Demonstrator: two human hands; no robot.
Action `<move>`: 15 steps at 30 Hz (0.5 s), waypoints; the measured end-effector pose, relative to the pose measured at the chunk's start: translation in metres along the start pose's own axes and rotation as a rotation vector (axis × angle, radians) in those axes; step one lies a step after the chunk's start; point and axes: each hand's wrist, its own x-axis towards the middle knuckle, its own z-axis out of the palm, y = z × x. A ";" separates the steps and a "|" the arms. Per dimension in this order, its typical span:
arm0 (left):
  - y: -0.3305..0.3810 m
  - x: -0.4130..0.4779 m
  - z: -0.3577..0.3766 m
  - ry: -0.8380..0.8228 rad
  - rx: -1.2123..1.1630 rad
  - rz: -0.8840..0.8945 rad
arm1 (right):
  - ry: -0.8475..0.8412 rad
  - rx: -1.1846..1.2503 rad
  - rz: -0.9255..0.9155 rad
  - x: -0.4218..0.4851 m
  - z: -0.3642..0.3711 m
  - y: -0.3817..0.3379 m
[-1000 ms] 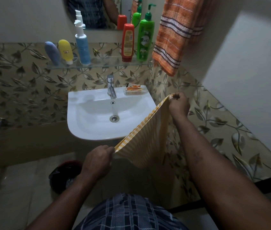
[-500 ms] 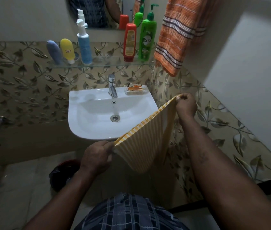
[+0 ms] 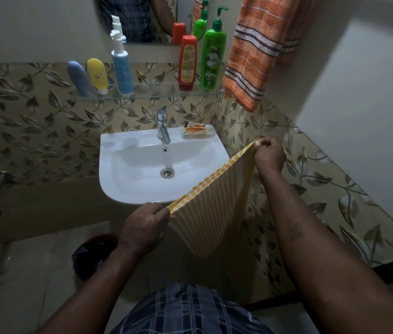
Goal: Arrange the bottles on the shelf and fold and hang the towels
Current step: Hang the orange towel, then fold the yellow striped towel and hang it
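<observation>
The left hand (image 3: 143, 227) pinches one corner of a yellow striped towel (image 3: 212, 213) low down, just in front of the front rim of the washbasin (image 3: 128, 184). The right hand (image 3: 269, 156) pinches the other corner higher up, to the right of the basin and near the leaf-patterned wall tiles (image 3: 311, 179). Both hands are curled tight on the cloth, and their fingertips are mostly hidden behind the knuckles and the towel's edge. The chequered top edge runs taut between them. The rest hangs below in a rounded sag, and how many layers are folded together cannot be told in the dim light.

An orange striped towel (image 3: 255, 51) hangs at the upper right. Its top is cut off by the frame, so what holds it is out of view; its lower corner comes down just beside the right end of the glass shelf (image 3: 152, 94).

On the shelf, from the left, stand a grey-blue tube (image 3: 78, 78) and a yellow tube (image 3: 97, 74), both leaning left, then a blue pump bottle (image 3: 121, 66). After a gap come a red bottle (image 3: 187, 62), cap down, and a green pump bottle (image 3: 213, 59), close together. The mirror (image 3: 140, 18) above is cropped at the top and repeats some of the bottles.

A tap (image 3: 163, 127) and a soap dish (image 3: 196, 131) sit on the basin's back ledge. On the floor a dark, red-rimmed bin (image 3: 92, 254) is partly hidden by the left forearm, and its contents are too dark to make out
</observation>
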 end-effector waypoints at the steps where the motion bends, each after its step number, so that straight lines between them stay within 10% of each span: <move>1: 0.000 0.000 0.000 0.001 -0.006 -0.010 | -0.002 -0.005 -0.008 0.001 -0.001 -0.001; 15: 0.001 0.013 -0.025 0.164 -0.314 -0.645 | -0.035 0.009 0.028 -0.012 0.001 0.010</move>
